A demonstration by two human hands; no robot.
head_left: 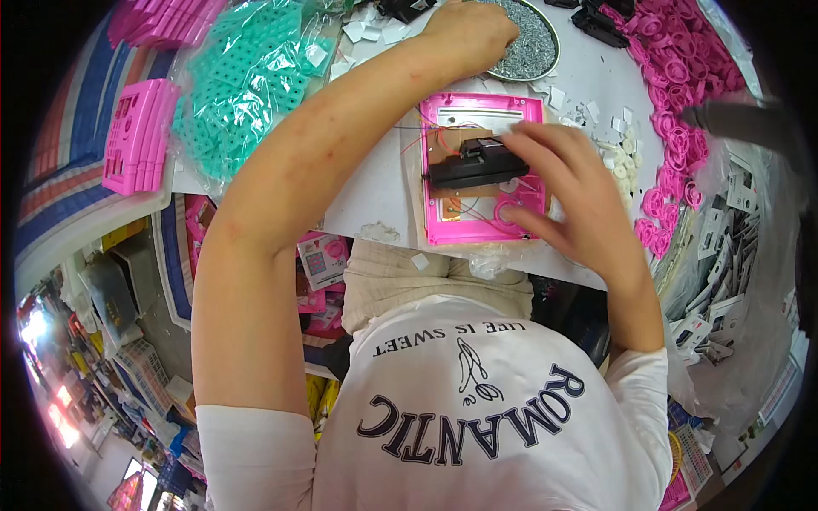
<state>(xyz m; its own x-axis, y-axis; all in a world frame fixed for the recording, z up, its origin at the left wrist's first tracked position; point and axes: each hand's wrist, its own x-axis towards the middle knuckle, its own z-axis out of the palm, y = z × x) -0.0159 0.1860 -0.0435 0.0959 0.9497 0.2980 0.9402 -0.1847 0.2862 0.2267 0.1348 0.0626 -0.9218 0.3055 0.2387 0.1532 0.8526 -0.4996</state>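
My left hand [471,36] reaches far across the table to a round tin [556,51] heaped with small silver metal pieces [526,43] that look like screws. Its fingers are curled down at the tin's left side; whatever they pinch is hidden. In front of me lies a pink plastic casing [433,230] with red and blue wires and brown boards inside. A black plastic module [477,173] rests across its middle. Over the casing's right side, my right hand [573,183] has its fingers apart, the index by the module's end and the thumb near a pink ring part [509,210].
Left of my arm are a clear bag of teal plastic parts [247,85] and stacked pink panels [139,136]. Pink ring-shaped parts [682,60] are heaped at the right, with black modules [601,25] nearby. White pieces [626,166] lie beside my right hand.
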